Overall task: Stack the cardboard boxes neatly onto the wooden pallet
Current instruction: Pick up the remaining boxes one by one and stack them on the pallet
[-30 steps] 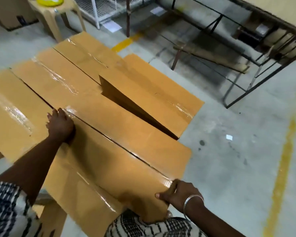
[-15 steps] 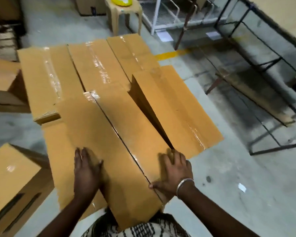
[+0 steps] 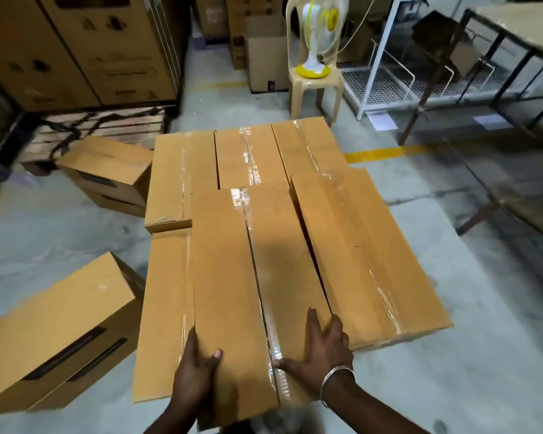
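Note:
A long taped cardboard box lies on top of the stack in the middle of the floor, its near end towards me. My left hand grips its near left edge, thumb on top and fingers down the side. My right hand presses flat on the box's right flap, fingers straight. A similar box lies beside it on the right, slightly askew. Three more boxes form the back row, and a lower box shows at the left. The stack hides whatever is under it.
Two loose boxes lie on the floor to the left, one near and one far. A wooden pallet carries big cartons at the back left. A plastic chair with a fan stands behind; metal racks stand on the right.
The view has swung to face the stack squarely. My left hand slid from flat on the box top to its left edge. My right hand stays flat on the near right flap.

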### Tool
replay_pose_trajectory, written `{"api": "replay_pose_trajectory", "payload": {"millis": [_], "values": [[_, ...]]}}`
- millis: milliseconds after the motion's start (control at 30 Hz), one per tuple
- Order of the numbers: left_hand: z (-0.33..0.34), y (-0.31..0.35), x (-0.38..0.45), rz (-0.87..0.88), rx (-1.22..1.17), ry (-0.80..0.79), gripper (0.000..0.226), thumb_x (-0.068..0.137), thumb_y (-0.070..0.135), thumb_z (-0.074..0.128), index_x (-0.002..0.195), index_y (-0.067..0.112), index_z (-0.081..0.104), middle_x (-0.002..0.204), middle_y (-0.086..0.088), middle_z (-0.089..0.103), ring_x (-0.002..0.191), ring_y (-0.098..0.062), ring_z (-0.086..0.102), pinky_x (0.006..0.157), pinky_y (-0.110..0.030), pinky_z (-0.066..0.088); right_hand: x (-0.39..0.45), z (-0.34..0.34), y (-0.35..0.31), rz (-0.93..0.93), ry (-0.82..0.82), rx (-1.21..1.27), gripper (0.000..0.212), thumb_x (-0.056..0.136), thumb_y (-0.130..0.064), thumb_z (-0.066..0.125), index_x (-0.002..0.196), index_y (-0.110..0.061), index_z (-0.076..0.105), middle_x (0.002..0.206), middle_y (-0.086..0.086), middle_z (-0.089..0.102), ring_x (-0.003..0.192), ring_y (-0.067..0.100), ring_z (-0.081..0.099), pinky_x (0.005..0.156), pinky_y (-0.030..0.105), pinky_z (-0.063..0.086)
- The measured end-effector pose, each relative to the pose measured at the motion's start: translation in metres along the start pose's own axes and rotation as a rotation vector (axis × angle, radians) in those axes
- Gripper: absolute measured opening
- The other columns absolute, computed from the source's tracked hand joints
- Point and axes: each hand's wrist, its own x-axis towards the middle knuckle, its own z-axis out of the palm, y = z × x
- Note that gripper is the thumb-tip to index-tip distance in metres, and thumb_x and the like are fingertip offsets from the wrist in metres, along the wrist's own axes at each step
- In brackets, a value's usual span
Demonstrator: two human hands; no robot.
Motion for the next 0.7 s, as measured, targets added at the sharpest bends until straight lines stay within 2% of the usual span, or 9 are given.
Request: {"api": "replay_pose_trajectory", "payload": {"millis": [100, 200, 267, 333, 400, 500, 567, 633, 700], "values": [[0.009, 0.009, 0.009, 0.044, 0.010, -0.003, 0.078, 0.093, 0.024, 0.064, 0.156, 0.023, 0.018, 0.157, -0.007, 0.033, 0.140, -0.032, 0.037, 0.113, -0.042, 0.031, 0.002, -0.003, 0.013, -0.033, 0.020, 0.025, 0.130, 0.054, -0.090, 0.060, 0.155, -0.033, 0.002, 0.157, 0.019, -0.001, 0.142, 0.040, 0.022, 0.113, 0.041, 0.032], [0.013, 0.009, 0.018, 0.031, -0.011, -0.005, 0.076, 0.092, 0.025, 0.066, 0.155, 0.022, 0.022, 0.156, -0.007, 0.035, 0.138, -0.032, 0.038, 0.113, -0.044, 0.033, 0.007, -0.009, 0.035, -0.159, -0.017, 0.014, 0.123, 0.057, -0.081, 0.067, 0.155, -0.038, 0.006, 0.160, 0.016, -0.010, 0.147, 0.039, 0.012, 0.118, 0.038, 0.024], [0.013, 0.008, 0.021, 0.020, -0.043, -0.004, 0.076, 0.091, 0.027, 0.067, 0.154, 0.025, 0.026, 0.155, -0.005, 0.038, 0.136, -0.031, 0.040, 0.113, -0.046, 0.033, 0.010, -0.011, 0.050, -0.259, -0.075, -0.093, 0.134, 0.045, -0.087, 0.067, 0.153, -0.047, -0.002, 0.160, 0.014, -0.022, 0.150, 0.039, -0.002, 0.120, 0.046, 0.017], [0.015, 0.006, 0.018, 0.009, -0.057, 0.026, 0.072, 0.091, 0.031, 0.068, 0.152, 0.023, 0.030, 0.152, -0.006, 0.042, 0.135, -0.031, 0.043, 0.113, -0.046, 0.034, 0.012, -0.014, 0.064, -0.324, -0.116, -0.200, 0.147, 0.027, -0.098, 0.058, 0.146, -0.056, -0.018, 0.157, 0.010, -0.035, 0.148, 0.040, -0.019, 0.117, 0.064, 0.007], [0.020, -0.002, 0.013, -0.032, -0.052, 0.082, 0.070, 0.090, 0.040, 0.066, 0.150, 0.018, 0.036, 0.150, -0.009, 0.045, 0.135, -0.032, 0.043, 0.113, -0.043, 0.033, 0.014, -0.019, 0.076, -0.360, -0.148, -0.261, 0.142, 0.031, -0.096, 0.062, 0.138, -0.064, -0.027, 0.154, 0.010, -0.042, 0.143, 0.042, -0.029, 0.110, 0.073, -0.003], [0.032, -0.020, 0.002, -0.172, -0.171, 0.119, 0.077, 0.084, 0.050, 0.071, 0.147, 0.015, 0.041, 0.147, -0.011, 0.048, 0.133, -0.032, 0.045, 0.115, -0.044, 0.031, 0.019, -0.025, 0.087, -0.336, -0.156, -0.308, 0.133, 0.045, -0.081, 0.073, 0.132, -0.070, -0.028, 0.155, 0.014, -0.039, 0.145, 0.046, -0.025, 0.108, 0.074, -0.007], [0.037, -0.034, 0.001, -0.216, -0.347, 0.113, 0.077, 0.076, 0.032, 0.082, 0.141, 0.010, 0.047, 0.141, -0.013, 0.053, 0.128, -0.032, 0.050, 0.114, -0.045, 0.033, 0.021, -0.025, 0.088, -0.324, -0.163, -0.305, 0.130, 0.050, -0.076, 0.075, 0.131, -0.072, -0.027, 0.157, 0.015, -0.034, 0.147, 0.046, -0.020, 0.109, 0.073, -0.007], [0.038, -0.043, -0.001, -0.225, -0.442, 0.112, 0.075, 0.067, 0.011, 0.083, 0.135, 0.005, 0.051, 0.139, -0.017, 0.054, 0.126, -0.034, 0.050, 0.114, -0.047, 0.033, 0.020, -0.024, 0.087, -0.320, -0.181, -0.283, 0.129, 0.051, -0.074, 0.076, 0.130, -0.073, -0.026, 0.160, 0.015, -0.027, 0.148, 0.045, -0.017, 0.109, 0.073, -0.005], [0.039, -0.044, -0.002, -0.205, -0.492, 0.103, 0.063, 0.076, 0.001, 0.075, 0.134, 0.008, 0.051, 0.141, -0.015, 0.052, 0.127, -0.034, 0.049, 0.113, -0.050, 0.033, 0.020, -0.027, 0.086, -0.325, -0.201, -0.251, 0.127, 0.053, -0.072, 0.076, 0.131, -0.073, -0.025, 0.163, 0.014, -0.017, 0.148, 0.045, -0.014, 0.109, 0.074, -0.001]]}}
